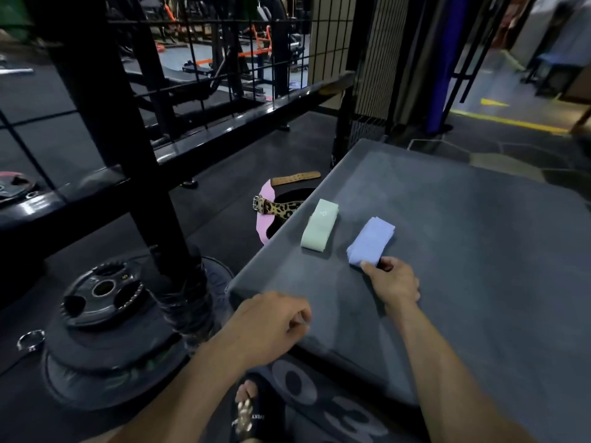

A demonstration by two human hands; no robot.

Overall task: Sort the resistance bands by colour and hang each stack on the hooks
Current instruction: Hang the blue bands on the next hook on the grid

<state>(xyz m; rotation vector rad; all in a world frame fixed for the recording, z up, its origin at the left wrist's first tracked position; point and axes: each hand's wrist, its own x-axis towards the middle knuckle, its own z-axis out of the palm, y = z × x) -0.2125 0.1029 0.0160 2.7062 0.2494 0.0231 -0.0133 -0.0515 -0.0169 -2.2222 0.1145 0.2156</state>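
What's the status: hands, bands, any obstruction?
Right hand pinching purple stack. Left hand curled, apparently empty. Green stack alongside, untouched. Nothing blocking.

Setting: a gym. Black weight plates (102,290) stacked on dark rubber floor (208,225) beside a black steel rack post (128,139). Weight machines with orange parts (256,49) behind wire mesh. Lifting belt (281,207) on floor beside a grey padded bench (479,251).
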